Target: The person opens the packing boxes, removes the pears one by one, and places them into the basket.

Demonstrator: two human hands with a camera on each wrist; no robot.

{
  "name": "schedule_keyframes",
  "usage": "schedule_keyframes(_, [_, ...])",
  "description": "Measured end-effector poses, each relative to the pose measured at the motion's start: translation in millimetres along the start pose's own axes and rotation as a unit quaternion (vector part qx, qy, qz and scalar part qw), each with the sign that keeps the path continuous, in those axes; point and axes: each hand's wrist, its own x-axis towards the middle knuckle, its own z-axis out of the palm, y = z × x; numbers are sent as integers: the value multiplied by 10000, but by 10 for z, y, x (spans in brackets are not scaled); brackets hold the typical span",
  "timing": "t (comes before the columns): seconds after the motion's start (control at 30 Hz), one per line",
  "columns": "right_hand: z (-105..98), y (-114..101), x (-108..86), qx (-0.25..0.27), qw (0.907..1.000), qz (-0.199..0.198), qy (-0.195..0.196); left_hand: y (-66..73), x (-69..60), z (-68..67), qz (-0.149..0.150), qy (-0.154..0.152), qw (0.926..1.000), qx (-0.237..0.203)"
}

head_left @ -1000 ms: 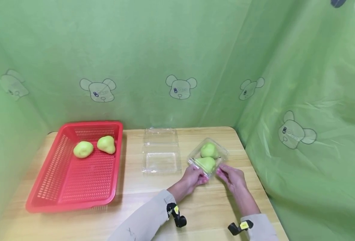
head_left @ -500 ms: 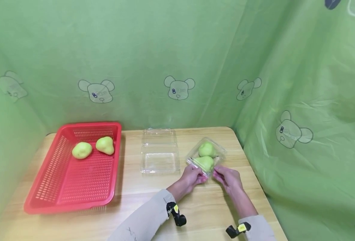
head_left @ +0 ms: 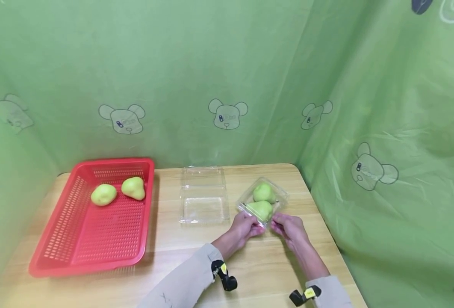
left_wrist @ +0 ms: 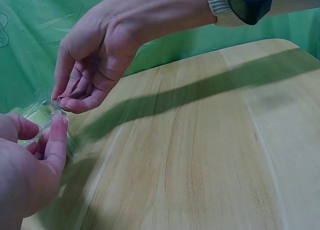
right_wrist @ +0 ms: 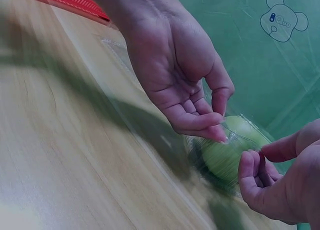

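Clear box (head_left: 247,197), two pears (head_left: 260,209) inside, sits right of centre on the table (head_left: 257,265); I see left hand (head_left: 244,227) and right hand (head_left: 291,229) pinching its near edge. Head view shows the red basket (head_left: 109,231) whole; right wrist view, just part.

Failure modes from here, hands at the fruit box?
1. Left hand and right hand pinch the clear box around its near corner; the thin-looking plastic might bend or slip.
2. The two fruits inside could shift if it tips.
3. The open container lies near the left hand; a sideways swing might knock it.
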Motion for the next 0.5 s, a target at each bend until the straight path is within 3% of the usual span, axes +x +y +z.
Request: schedule_keyframes(0.5, [84, 19, -37, -374, 9987, -343, 77, 20, -4, -11, -74, -23, 9999, -132])
